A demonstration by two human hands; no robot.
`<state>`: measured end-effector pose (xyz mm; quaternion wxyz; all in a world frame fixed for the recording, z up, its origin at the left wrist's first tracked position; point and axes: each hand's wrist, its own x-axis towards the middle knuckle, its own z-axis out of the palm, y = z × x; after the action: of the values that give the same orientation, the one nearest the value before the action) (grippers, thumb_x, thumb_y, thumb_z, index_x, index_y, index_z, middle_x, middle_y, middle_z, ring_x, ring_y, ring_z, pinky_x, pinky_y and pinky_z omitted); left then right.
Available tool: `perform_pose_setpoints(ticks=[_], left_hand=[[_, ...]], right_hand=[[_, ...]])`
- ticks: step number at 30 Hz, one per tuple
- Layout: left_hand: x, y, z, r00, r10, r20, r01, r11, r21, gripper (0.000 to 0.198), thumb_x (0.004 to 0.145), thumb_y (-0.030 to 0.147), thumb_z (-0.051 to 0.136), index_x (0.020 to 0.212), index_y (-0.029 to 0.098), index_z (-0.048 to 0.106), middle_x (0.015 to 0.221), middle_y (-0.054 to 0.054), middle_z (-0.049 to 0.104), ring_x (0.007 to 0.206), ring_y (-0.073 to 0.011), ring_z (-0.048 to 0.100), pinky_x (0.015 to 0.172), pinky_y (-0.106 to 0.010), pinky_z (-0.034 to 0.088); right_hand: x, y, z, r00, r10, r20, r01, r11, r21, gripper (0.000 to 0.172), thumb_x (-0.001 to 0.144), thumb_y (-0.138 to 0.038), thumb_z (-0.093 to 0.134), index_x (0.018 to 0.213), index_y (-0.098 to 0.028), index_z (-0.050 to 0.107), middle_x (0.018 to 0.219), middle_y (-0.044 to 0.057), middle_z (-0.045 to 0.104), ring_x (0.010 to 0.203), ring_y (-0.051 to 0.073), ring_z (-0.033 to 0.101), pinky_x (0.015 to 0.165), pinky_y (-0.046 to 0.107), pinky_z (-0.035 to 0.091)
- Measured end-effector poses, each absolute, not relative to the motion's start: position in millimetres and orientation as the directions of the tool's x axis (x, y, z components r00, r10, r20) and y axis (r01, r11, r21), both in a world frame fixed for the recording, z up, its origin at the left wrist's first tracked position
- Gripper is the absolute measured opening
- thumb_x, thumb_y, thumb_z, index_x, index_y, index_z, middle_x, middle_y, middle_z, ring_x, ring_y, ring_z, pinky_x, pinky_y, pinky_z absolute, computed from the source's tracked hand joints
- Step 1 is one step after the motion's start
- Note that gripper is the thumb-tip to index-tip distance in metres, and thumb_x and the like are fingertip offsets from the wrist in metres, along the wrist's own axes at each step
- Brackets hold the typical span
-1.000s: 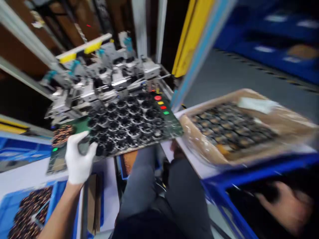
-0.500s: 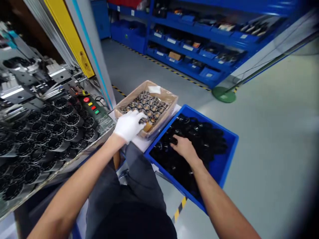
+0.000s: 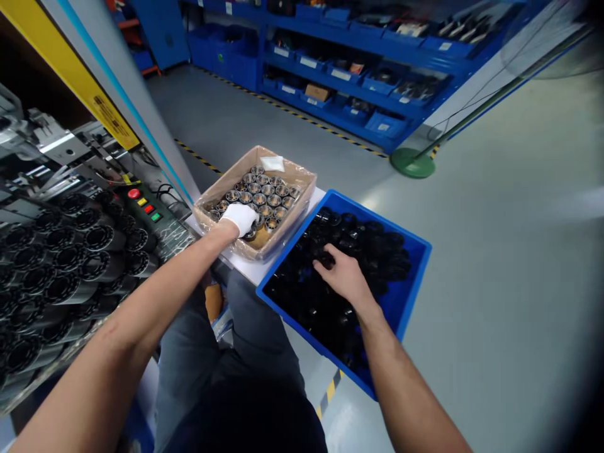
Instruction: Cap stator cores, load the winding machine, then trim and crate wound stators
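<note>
My left hand (image 3: 240, 218), in a white glove, reaches into a plastic-lined cardboard box (image 3: 298, 178) of metal rings and is curled round one ring (image 3: 250, 234) at its near edge. My bare right hand (image 3: 342, 274) rests in a blue bin (image 3: 409, 269) full of black round parts; its fingers are bent down among them, and I cannot make out whether they hold one. Box and bin sit side by side in front of my knees.
At the left stands a tray of black ring-shaped parts (image 3: 70, 264) beside a green button panel (image 3: 146, 207) and machine fixtures. A yellow and grey post (image 3: 89, 94) rises behind. Blue shelving with bins (image 3: 358, 69) lines the far wall. A green round base (image 3: 412, 165) sits on the grey floor.
The view swung right from the machine to the box and bin. My left hand left the tray, went to the box and curled tighter. My right hand stayed in the bin.
</note>
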<state>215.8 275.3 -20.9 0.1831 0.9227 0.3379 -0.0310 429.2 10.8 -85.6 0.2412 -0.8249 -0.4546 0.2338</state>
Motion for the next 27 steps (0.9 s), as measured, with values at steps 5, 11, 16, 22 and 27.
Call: perform_pose_setpoints(ticks=[5, 11, 16, 22, 27], left_hand=[[175.6, 255.6, -1.7, 0.709, 0.705, -0.012, 0.603, -0.596, 0.53, 0.041, 0.093, 0.021, 0.07, 0.134, 0.021, 0.076, 0.141, -0.012, 0.074, 0.135, -0.0308, 0.071, 0.123, -0.055, 0.059], [109.2, 149.2, 32.4, 0.656, 0.726, -0.205, 0.088, 0.196, 0.977, 0.06, 0.1, 0.041, 0.046, 0.153, 0.022, 0.065, 0.117, -0.015, 0.083, 0.107, -0.0353, 0.083, 0.086, -0.059, 0.07], [75.0, 58.7, 15.7, 0.489, 0.769, -0.41, -0.175, 0.547, 0.818, 0.077, 0.101, 0.086, 0.049, 0.133, 0.02, 0.074, 0.11, -0.013, 0.086, 0.102, -0.0347, 0.085, 0.079, -0.048, 0.073], [36.9, 10.6, 11.2, 0.358, 0.85, -0.385, -0.341, 0.503, 0.794, 0.075, 0.11, 0.083, 0.042, 0.156, 0.027, 0.062, 0.123, -0.009, 0.083, 0.129, -0.0333, 0.08, 0.101, -0.048, 0.07], [13.6, -4.3, 8.6, 0.357, 0.827, -0.433, -0.346, 0.548, 0.761, 0.061, 0.115, 0.075, 0.04, 0.144, 0.027, 0.064, 0.131, -0.008, 0.083, 0.135, -0.0334, 0.078, 0.111, -0.051, 0.067]], right_hand=[[399.2, -18.5, -50.6, 0.501, 0.865, -0.033, 0.428, -0.281, -0.859, 0.038, 0.1, -0.061, 0.076, 0.103, -0.024, 0.07, 0.084, 0.001, 0.079, 0.064, 0.021, 0.077, 0.064, 0.033, 0.066], [329.2, -38.2, -1.2, 0.541, 0.836, 0.097, 0.298, -0.082, -0.951, 0.029, 0.095, -0.047, 0.085, 0.109, -0.023, 0.077, 0.091, 0.003, 0.085, 0.053, 0.016, 0.069, 0.051, 0.03, 0.062], [267.9, -31.3, 39.6, 0.309, 0.879, 0.364, 0.442, 0.206, -0.873, 0.016, 0.089, -0.018, 0.082, 0.102, -0.026, 0.082, 0.095, 0.001, 0.084, 0.084, 0.021, 0.08, 0.072, 0.033, 0.068], [203.3, -19.2, 44.7, 0.131, 0.844, 0.521, 0.561, 0.37, -0.741, 0.01, 0.096, -0.02, 0.081, 0.095, -0.03, 0.08, 0.085, 0.0, 0.077, 0.08, 0.022, 0.075, 0.066, 0.037, 0.063], [177.0, -19.8, 30.2, 0.124, 0.877, 0.465, 0.584, 0.314, -0.748, 0.016, 0.096, -0.018, 0.083, 0.106, -0.03, 0.085, 0.1, 0.003, 0.082, 0.096, 0.027, 0.08, 0.083, 0.042, 0.07]])
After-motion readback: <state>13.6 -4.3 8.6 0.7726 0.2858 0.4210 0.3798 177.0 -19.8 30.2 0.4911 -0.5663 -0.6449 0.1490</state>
